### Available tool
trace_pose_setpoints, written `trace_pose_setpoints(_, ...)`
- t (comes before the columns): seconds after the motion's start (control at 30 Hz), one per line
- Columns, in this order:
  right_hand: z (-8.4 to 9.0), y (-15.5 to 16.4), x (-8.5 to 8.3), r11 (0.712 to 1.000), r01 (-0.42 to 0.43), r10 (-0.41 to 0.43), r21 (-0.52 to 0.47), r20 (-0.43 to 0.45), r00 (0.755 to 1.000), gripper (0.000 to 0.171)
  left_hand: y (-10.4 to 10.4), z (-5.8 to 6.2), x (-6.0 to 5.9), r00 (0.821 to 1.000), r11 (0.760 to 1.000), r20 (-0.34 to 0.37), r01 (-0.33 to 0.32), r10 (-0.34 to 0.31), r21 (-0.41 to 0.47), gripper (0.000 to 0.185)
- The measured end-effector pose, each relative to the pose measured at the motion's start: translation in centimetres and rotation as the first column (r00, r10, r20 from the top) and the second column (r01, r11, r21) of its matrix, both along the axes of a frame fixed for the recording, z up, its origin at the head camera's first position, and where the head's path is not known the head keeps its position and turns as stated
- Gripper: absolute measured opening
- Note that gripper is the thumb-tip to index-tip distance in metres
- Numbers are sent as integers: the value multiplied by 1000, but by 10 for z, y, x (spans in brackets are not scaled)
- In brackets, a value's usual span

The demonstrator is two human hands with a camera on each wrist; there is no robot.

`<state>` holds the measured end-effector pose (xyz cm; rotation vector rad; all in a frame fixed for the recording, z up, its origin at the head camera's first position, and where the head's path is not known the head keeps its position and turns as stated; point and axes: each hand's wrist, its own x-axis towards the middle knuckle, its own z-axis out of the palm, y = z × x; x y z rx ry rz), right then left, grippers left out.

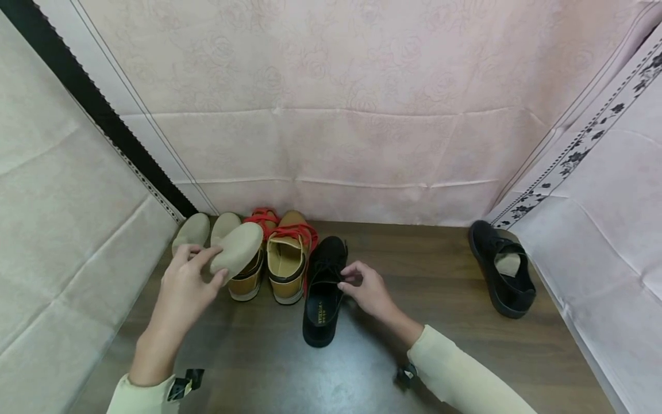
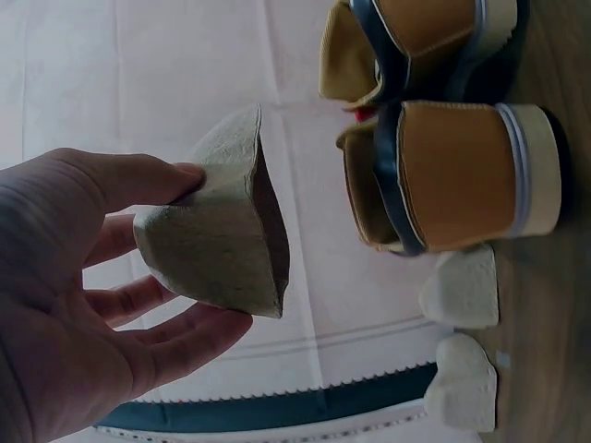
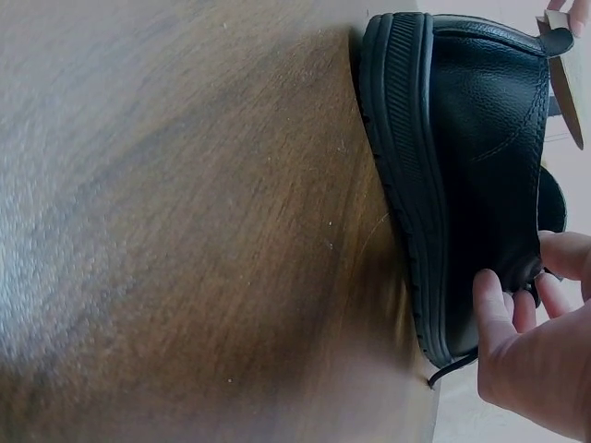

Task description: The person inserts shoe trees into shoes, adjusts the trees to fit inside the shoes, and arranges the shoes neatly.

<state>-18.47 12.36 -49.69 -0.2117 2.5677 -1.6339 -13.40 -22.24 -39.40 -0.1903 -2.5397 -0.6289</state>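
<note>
The left hand (image 1: 183,282) has its fingers (image 2: 138,180) and thumb curled round a beige paper shoe insert (image 1: 237,250), pinching it and holding it up off the floor, above the left one of a pair of tan sandals with red straps (image 1: 281,256); in the left wrist view the insert (image 2: 222,231) shows as a crumpled, hollow toe-shaped form, thumb below and fingertips on top. The right hand (image 1: 369,290) pinches the upper edge of a black lace-up shoe (image 1: 323,287) near its laces, with the fingers (image 3: 494,305) bent over the rim of the opening (the right wrist view shows the ribbed sole edge and a loose lace end, though how firm the grip is I cannot quite tell). That shoe rests on the dark wooden floor (image 1: 424,276), just beside the right-hand sandal and touching or nearly touching it. Two more beige inserts (image 1: 207,229) lie at the back left, close to the pink cloth wall (image 1: 331,115). A second black shoe (image 1: 503,269), with a pale insert inside it, lies well apart at the right, near a floral-edged cloth (image 1: 595,190).
</note>
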Motion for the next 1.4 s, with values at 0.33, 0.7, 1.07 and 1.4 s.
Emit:
trace_pose_setpoints(0.33,-2,0,1,1000,-1,1,-7,10,1000,18,20,3,2,994,995,51,97,-95,-32,42)
trace_pose_setpoints(0.7,-3,2,-3,1000,-8,8,11,6,1000,18,32,4,2,967,973,132,224,-216,-48,42)
trace_pose_setpoints(1.07,-1,2,-3,1000,-6,5,2,37,999,18,42,4,4,920,936,199,351,-337,-38,41)
trace_pose_setpoints(1.4,2,3,-2,1000,-20,20,-10,43,999,18,50,9,10,886,910,256,413,-388,-50,40)
